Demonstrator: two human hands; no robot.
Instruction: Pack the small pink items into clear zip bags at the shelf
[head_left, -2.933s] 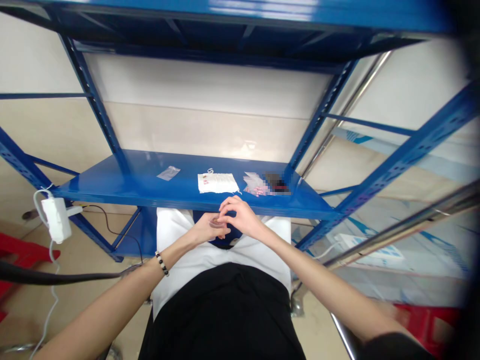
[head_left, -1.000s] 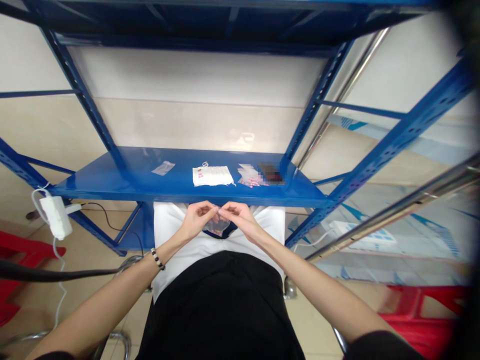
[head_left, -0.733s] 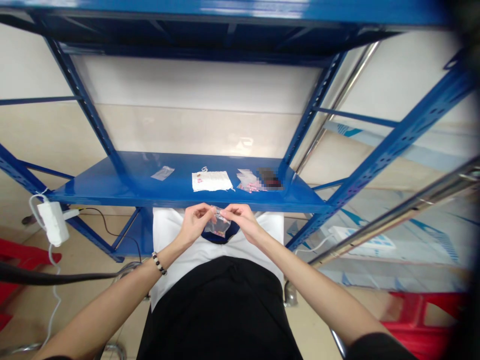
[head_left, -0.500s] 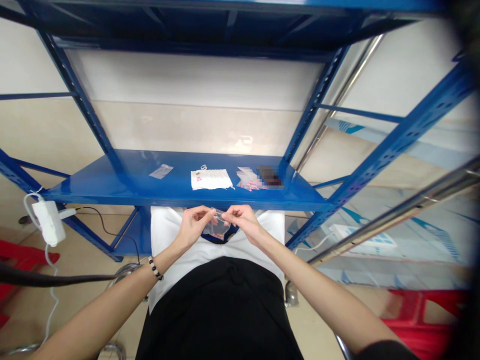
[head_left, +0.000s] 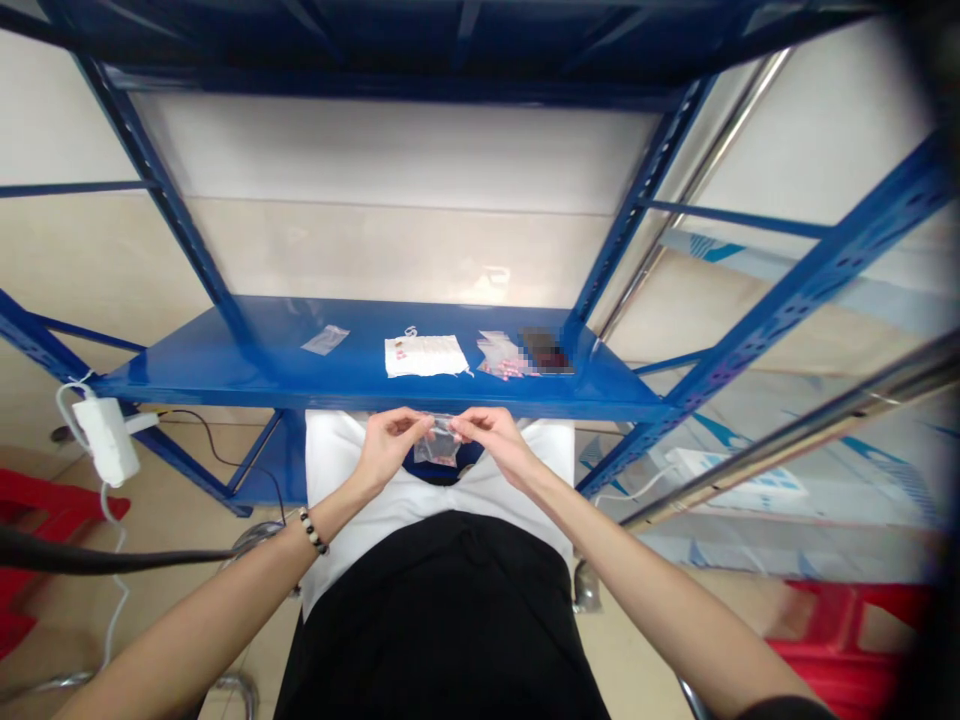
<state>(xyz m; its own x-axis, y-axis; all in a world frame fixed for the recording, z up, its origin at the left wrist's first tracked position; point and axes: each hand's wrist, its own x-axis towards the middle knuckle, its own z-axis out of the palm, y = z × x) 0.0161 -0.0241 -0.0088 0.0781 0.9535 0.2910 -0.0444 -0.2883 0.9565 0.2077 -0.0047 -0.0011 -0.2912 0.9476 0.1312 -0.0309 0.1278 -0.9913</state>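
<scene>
Between my two hands, just in front of the shelf edge and over my lap, hangs a small clear plastic bag (head_left: 436, 447) with some small pinkish pieces at its bottom. My left hand (head_left: 394, 440) pinches one upper corner between thumb and finger. The other upper corner is pinched by my right hand (head_left: 491, 437). Behind them on the blue shelf (head_left: 352, 385) lies a white cloth pouch (head_left: 426, 356) with a drawstring and a few tiny pink pieces on its left part. To its right are clear bags (head_left: 501, 352) with pink pieces.
A flat clear bag (head_left: 325, 340) lies on the shelf's left side. A dark pixelated object (head_left: 547, 350) lies at the right. Blue uprights frame the shelf. A white power strip (head_left: 106, 440) hangs at the left; red stools (head_left: 847, 640) stand on the floor.
My right hand has shifted slightly right, and the bag's top edge is now stretched straighter between both hands. The bag hangs flatter. The whole view has shifted slightly.
</scene>
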